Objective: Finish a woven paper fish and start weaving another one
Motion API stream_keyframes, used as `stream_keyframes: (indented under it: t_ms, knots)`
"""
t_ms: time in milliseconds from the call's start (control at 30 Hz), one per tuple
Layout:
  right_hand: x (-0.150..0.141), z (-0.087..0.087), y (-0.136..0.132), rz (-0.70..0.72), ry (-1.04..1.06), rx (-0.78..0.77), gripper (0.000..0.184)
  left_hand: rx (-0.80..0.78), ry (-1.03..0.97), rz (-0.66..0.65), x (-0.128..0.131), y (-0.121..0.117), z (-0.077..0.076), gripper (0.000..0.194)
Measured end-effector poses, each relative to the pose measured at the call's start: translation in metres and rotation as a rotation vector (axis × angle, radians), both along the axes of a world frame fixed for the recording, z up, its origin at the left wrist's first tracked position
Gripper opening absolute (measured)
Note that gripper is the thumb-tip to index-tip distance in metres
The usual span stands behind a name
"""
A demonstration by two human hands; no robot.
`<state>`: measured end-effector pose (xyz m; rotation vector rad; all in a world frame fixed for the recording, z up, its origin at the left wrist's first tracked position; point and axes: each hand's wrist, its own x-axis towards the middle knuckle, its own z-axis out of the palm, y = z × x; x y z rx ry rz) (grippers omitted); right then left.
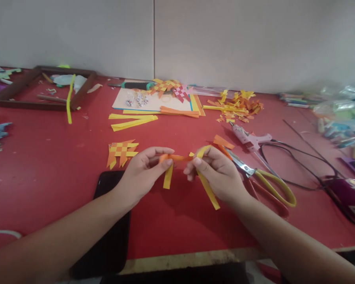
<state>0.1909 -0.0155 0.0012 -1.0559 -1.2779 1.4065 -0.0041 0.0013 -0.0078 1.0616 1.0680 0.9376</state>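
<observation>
Head view: At a red-topped table [62,157], a person works strips of coloured paper between two bare hands. The left hand [146,163] has its grip closed, thumb against fingers, on a flat orange paper strip [180,158] that spans the gap to the other hand; a short yellow paper strip [167,179] hangs below the left thumb. The right hand [217,169] pinches a longer yellow paper strip [209,191], one end slanting down over the table; whether its grip also clasps the orange strip is hard to tell.

Beyond the left hand lies a woven orange-and-yellow paper fish [120,150], near a black, flat phone-like device [116,236] partly under the left forearm. Beside the right hand rest metal scissors with one yellow and one red handle [248,170], and past them a pink glue gun [248,138] with its black cord [296,152].

Farther back, loose yellow paper strips [133,122] lie in front of a stack of paper sheets [154,100] bearing orange paper strips [180,112], to the left of a heap of orange and yellow paper scraps [244,104]. At far left, a bright yellow strip [70,98] drapes over a dark brown rectangular frame [32,103].
</observation>
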Motion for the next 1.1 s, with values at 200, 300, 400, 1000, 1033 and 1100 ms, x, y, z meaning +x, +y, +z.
stream_keyframes:
  t_ms: [200,300,400,1000,1033,1100]
  knots:
    - [0.002,-0.009,0.003,-0.184,-0.211,0.149,0.014,-0.134,-0.205,0.018,0.000,0.000,-0.005,0.030]
    - [0.006,-0.009,0.000,-0.303,-0.395,0.290,0.008,-0.115,-0.172,0.011,0.000,-0.001,-0.005,0.020]
    - [0.010,-0.006,-0.003,-0.385,-0.492,0.461,0.005,-0.014,-0.053,-0.046,0.000,-0.003,-0.003,0.016]
    - [0.011,0.003,0.000,0.115,-0.211,0.001,0.019,-0.124,-0.105,-0.240,-0.001,-0.006,0.008,0.027]
    - [0.011,0.003,0.002,0.108,-0.207,-0.021,0.020,-0.125,-0.088,-0.240,-0.001,-0.006,0.009,0.025]
    - [0.011,0.002,0.005,0.056,-0.194,-0.060,0.019,-0.110,-0.068,-0.210,0.000,-0.006,0.009,0.022]
